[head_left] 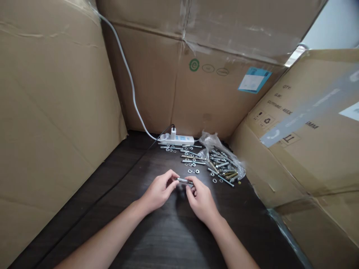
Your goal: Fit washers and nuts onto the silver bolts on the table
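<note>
A short silvery expansion bolt (183, 181) spans the gap between my two hands, held level above the dark table. My left hand (160, 189) pinches its left end between thumb and fingers. At the other end, my right hand (200, 196) grips it with thumb and forefinger, which cover part of it. Just beyond lie several long bolts (193, 162) in rows, with loose washers and nuts (193, 171) set near them. To the right, a pile of bolts (224, 164), silver and some brassy, spills from a clear plastic bag (211, 140).
A white power strip (179, 140) with a plugged-in charger (173, 132) stands at the back. Its white cable (127, 67) rises to the left, and a black cable (120, 179) crosses the table (112, 231). Cardboard walls (151, 82) enclose the back and both sides.
</note>
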Available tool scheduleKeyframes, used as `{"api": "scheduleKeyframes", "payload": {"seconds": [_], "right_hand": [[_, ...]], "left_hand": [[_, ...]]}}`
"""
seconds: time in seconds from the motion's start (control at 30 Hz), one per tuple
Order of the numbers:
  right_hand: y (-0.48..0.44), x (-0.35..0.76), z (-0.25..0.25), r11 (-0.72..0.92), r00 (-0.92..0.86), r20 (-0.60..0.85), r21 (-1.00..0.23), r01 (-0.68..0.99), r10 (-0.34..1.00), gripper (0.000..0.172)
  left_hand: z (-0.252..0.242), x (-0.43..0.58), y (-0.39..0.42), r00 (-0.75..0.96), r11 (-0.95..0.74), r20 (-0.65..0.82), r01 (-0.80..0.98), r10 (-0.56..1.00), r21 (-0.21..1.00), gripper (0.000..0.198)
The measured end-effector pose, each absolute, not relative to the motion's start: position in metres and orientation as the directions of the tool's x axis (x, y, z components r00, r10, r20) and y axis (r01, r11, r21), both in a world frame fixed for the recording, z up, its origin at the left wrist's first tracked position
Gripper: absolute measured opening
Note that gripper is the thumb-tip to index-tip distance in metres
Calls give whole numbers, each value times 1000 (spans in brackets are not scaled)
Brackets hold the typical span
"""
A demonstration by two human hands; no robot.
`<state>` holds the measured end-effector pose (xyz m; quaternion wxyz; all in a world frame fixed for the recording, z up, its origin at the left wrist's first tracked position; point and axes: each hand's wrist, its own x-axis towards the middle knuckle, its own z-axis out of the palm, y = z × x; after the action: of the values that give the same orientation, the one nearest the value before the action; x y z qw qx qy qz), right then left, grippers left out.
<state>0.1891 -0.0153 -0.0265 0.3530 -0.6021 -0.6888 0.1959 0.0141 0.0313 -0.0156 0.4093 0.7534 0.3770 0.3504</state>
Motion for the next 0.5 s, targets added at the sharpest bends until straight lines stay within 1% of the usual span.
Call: {"api": "scheduleKeyframes", "payload": {"seconds": [0.1, 0.2, 0.33, 0.43, 0.5], "right_hand": [[-17, 190, -25, 263, -105, 269, -665, 699, 957, 26], [-21, 188, -24, 294, -152, 262, -680, 671, 953, 26], [-23, 186, -23, 287, -158, 242, -721, 630, 957, 26], [-22, 186, -23, 296, -183, 233, -731, 615, 955, 25], [-22, 185, -25, 305, -196, 234, -736, 604, 952, 26]], "left_hand": [[-16, 14, 31, 539, -401, 190, 306, 821, 864, 16], [-17, 16, 30, 591, -416, 172, 305, 788, 857, 16], [-19, 17, 30, 576, -350, 138, 276, 806, 895, 19], [-21, 17, 30, 558, -268, 92, 242, 825, 933, 20], [-22, 17, 31, 543, -250, 92, 225, 835, 942, 21]]}}
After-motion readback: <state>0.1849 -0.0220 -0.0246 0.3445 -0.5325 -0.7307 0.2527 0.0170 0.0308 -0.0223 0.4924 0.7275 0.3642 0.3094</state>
